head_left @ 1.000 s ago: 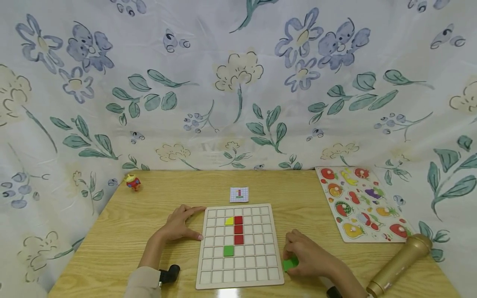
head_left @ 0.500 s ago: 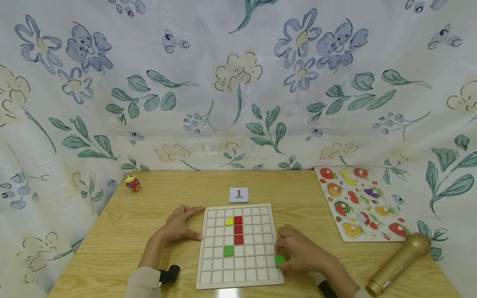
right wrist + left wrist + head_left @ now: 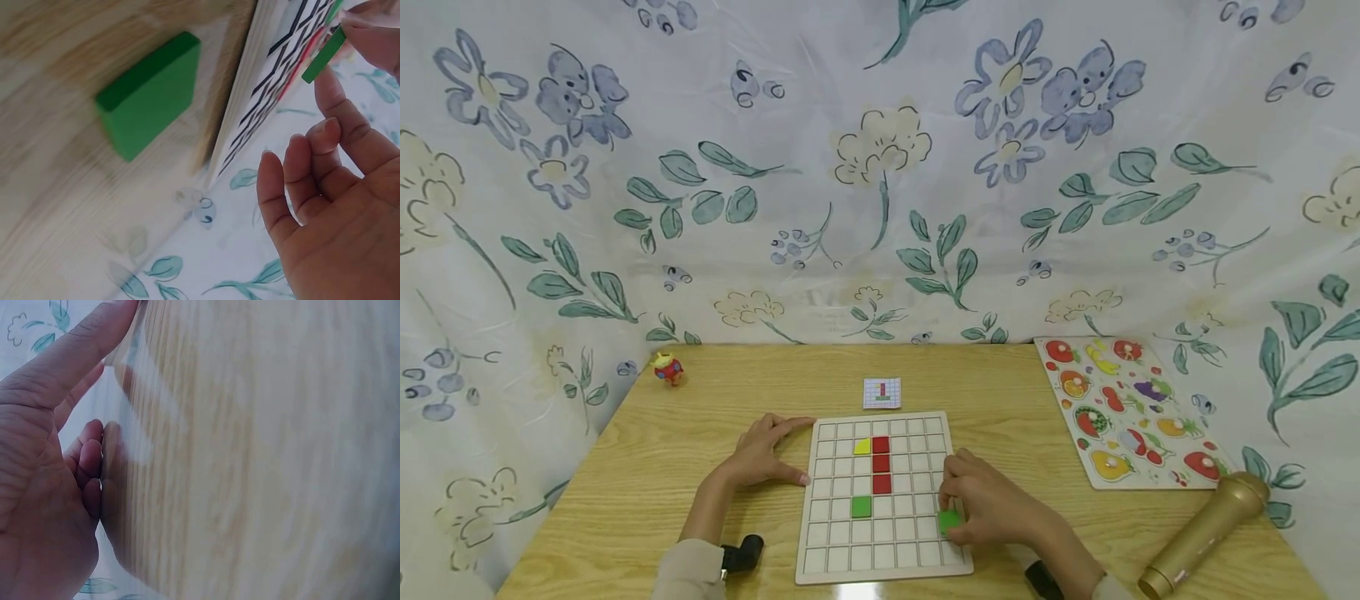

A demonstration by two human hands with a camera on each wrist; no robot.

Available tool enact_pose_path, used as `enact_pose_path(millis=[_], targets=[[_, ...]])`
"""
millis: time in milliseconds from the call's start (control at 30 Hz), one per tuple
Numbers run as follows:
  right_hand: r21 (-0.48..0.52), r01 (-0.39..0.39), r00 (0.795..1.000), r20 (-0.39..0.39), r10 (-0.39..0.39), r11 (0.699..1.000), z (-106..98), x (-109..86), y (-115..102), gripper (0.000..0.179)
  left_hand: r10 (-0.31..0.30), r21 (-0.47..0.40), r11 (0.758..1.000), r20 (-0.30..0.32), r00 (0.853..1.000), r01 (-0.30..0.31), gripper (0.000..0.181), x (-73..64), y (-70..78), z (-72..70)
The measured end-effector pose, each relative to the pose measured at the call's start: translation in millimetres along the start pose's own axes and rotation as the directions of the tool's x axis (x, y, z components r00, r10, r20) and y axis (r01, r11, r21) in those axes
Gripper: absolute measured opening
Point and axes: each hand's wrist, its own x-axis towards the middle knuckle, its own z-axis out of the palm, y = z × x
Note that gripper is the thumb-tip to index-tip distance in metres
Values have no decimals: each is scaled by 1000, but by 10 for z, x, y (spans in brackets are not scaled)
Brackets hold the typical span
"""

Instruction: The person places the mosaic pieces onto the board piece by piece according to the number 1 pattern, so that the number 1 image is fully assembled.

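Observation:
A wooden grid board [image 3: 880,575] lies on the table. One column holds three red tiles [image 3: 881,464]; left of the top one is a yellow piece [image 3: 862,447] with one cut corner, and lower down sits a green tile [image 3: 861,507]. My left hand [image 3: 752,454] rests at the board's left edge, thumb and index finger spread along it. Over the right-hand columns, my right hand [image 3: 992,500] pinches another green square tile [image 3: 324,56] between thumb and finger. A further green tile [image 3: 150,94] lies on the table beside the board, hidden by my hand in the head view.
Behind the board is a small pattern card [image 3: 882,393]. A fruit puzzle board [image 3: 1120,417] and a gold microphone [image 3: 1206,533] lie to the right. A small red toy figure [image 3: 667,368] stands at the back left. Floral cloth [image 3: 880,250] hangs behind the table.
My right hand has carried the green tile leftward from beside the board to above its right-hand columns. My left hand stays at the left edge.

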Motion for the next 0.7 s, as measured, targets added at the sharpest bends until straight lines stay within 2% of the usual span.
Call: enact_pose_path(millis=[267, 700], targets=[[-41, 43, 998, -37, -45, 998, 43, 84, -68, 19, -2, 5, 1000, 0, 1000, 2, 95, 5, -13, -4], [-55, 20, 1000, -14, -21, 998, 88, 212, -165, 19, -8, 2, 1000, -5, 1000, 8, 94, 1, -3, 0]])
